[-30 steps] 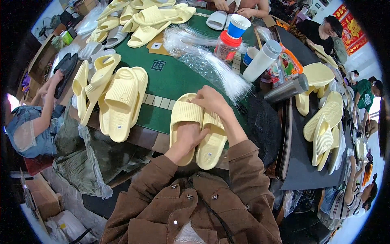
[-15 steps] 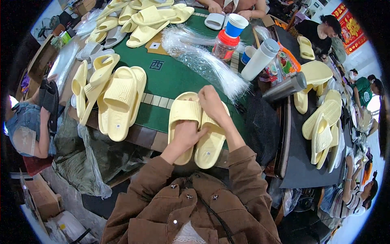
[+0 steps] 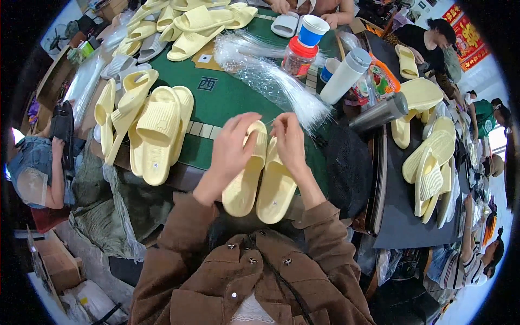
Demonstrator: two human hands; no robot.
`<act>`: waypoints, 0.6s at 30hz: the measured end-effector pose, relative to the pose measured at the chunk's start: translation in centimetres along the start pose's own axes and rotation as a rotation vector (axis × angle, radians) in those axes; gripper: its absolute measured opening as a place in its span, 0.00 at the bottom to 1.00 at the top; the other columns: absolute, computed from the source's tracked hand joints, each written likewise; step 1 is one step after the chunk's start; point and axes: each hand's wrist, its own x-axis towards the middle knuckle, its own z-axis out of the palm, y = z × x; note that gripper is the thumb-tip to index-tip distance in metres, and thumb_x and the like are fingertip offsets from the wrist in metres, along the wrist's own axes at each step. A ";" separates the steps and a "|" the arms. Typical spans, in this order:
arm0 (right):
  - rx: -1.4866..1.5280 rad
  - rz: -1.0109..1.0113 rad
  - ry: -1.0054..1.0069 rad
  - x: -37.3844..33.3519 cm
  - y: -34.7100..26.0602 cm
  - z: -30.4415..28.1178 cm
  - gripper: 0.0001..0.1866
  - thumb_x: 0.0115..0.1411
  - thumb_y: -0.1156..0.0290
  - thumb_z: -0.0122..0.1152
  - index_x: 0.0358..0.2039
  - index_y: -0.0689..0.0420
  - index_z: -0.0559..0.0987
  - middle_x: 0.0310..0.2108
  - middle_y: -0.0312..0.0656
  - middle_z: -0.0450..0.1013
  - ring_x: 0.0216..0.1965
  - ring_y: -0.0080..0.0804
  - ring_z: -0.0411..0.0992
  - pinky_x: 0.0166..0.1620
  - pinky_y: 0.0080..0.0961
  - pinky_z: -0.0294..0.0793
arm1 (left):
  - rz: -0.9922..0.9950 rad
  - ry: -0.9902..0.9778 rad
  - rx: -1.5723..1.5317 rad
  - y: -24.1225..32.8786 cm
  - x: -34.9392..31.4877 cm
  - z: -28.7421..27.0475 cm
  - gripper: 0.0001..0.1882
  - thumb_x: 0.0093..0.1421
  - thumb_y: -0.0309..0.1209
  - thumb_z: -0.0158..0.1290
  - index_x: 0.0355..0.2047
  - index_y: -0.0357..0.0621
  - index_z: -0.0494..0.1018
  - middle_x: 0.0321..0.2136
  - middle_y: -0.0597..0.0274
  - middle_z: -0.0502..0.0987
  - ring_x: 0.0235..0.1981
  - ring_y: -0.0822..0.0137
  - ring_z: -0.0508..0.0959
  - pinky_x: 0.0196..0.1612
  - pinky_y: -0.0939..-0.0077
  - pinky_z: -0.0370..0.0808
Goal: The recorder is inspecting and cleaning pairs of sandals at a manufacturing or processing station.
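A pair of pale yellow slippers stands side by side at the table's near edge, the left slipper and the right slipper with their heels toward me. My left hand is over the left slipper's strap, its fingers stretched forward and thumb apart, with nothing plainly in it. At the right slipper's strap, my right hand has its fingertips pinched together. A faint thin line shows near those fingertips, too fine to make out. My hands hide much of both straps.
More yellow slippers stand at left, others lie at the far left. A bundle of clear plastic strands crosses the green mat. A red-lidded jar, white bottle and steel flask stand right. Other people sit around.
My left hand has come out of the left slipper and moved forward above its strap. My right hand has shifted slightly right, its fingertips still at the strap fronts.
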 end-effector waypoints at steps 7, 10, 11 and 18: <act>-0.062 0.057 -0.011 0.0 1.3 0.2 0.04 0.64 0.77 0.49 0.36 0.63 0.66 0.26 0.45 0.69 0.25 0.32 0.71 0.31 0.29 0.71 | -0.414 -0.474 -0.457 -3.8 0.7 4.6 0.06 0.61 0.25 0.51 0.38 0.36 0.72 0.30 0.61 0.77 0.27 0.74 0.75 0.32 0.79 0.72; -0.152 0.006 -0.005 -0.1 1.9 0.4 0.05 0.64 0.76 0.50 0.36 0.64 0.66 0.26 0.46 0.69 0.26 0.34 0.70 0.32 0.30 0.71 | -0.464 -0.434 -0.517 -4.0 0.1 5.2 0.05 0.62 0.25 0.51 0.36 0.36 0.71 0.28 0.65 0.75 0.28 0.78 0.73 0.32 0.81 0.71; -0.144 -0.018 -0.004 -0.2 1.7 0.5 0.05 0.64 0.76 0.50 0.36 0.64 0.67 0.26 0.47 0.69 0.26 0.36 0.70 0.32 0.31 0.71 | -0.467 -0.413 -0.538 -4.3 -0.1 5.2 0.05 0.62 0.25 0.51 0.36 0.36 0.71 0.27 0.67 0.75 0.28 0.79 0.72 0.32 0.82 0.71; -0.222 -0.002 0.313 0.0 1.9 -0.5 0.06 0.61 0.80 0.49 0.39 0.64 0.70 0.37 0.51 0.68 0.42 0.48 0.67 0.46 0.40 0.65 | -0.541 -0.166 -0.581 -5.1 -1.0 5.2 0.04 0.61 0.25 0.52 0.33 0.36 0.71 0.24 0.66 0.75 0.26 0.79 0.73 0.31 0.82 0.72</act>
